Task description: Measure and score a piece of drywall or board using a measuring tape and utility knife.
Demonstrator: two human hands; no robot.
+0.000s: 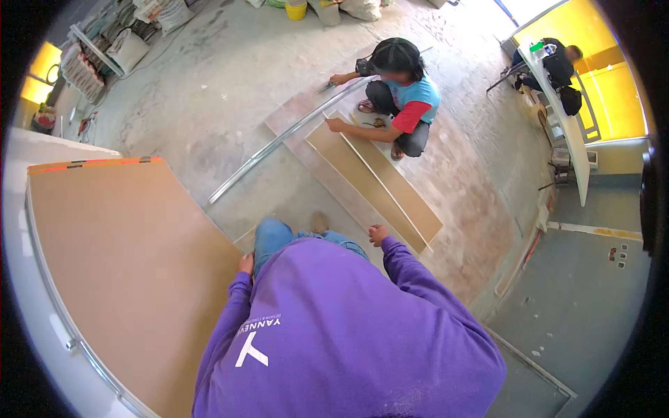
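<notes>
A worker in a purple top (pixel 348 334) crouches on a dusty concrete floor (pixel 474 202), two bare hands apart at either side of the knees. The right hand (pixel 378 235) is loosely curled, its fingers partly bent; whether it has hold of anything cannot be told. The brown board (pixel 359 174) lies flat just beside it, from 11 round to 3 o'clock of that hand, its nearest edge at about 1. A thin white strip (pixel 380 182) runs along the board, beyond that edge.

The left hand (pixel 245 263) is next to the jeans and the edge of a large brown sheet (pixel 125 265), which spreads out at its 9 o'clock. Its fingers are mostly hidden, so its grip and any contact cannot be told.

At the right hand's 12 o'clock, a co-worker (pixel 421 97) squats, one hand at the strip's far end. A metal rail (pixel 279 141) lies at 11 o'clock.
</notes>
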